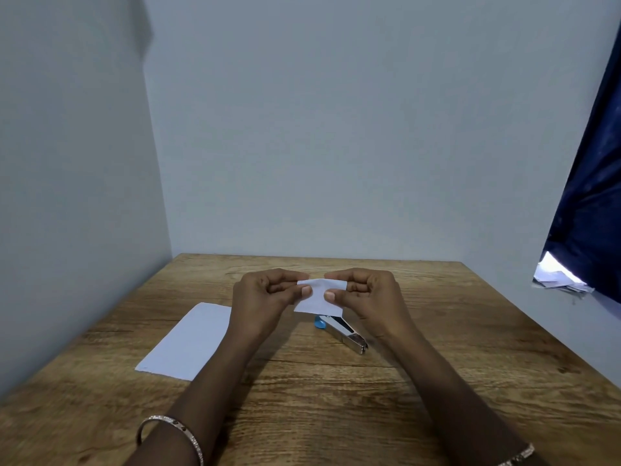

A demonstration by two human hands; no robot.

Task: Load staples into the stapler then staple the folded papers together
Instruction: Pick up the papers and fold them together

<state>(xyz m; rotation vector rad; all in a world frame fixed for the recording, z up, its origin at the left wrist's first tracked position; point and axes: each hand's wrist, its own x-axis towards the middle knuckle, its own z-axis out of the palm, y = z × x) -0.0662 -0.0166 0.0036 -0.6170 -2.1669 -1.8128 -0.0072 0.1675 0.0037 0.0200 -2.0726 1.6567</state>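
A small folded white paper is held up above the wooden table. My left hand pinches its left edge between thumb and fingers, and my right hand pinches its right edge the same way. Just below and behind the paper lies a silver stapler with a blue end, flat on the table and partly hidden by the paper. A larger folded white sheet lies flat to the left of my left forearm. No staples are visible.
Grey walls close off the table at the back and left. A dark blue curtain hangs at the right, with crumpled white papers below it beyond the table's right edge.
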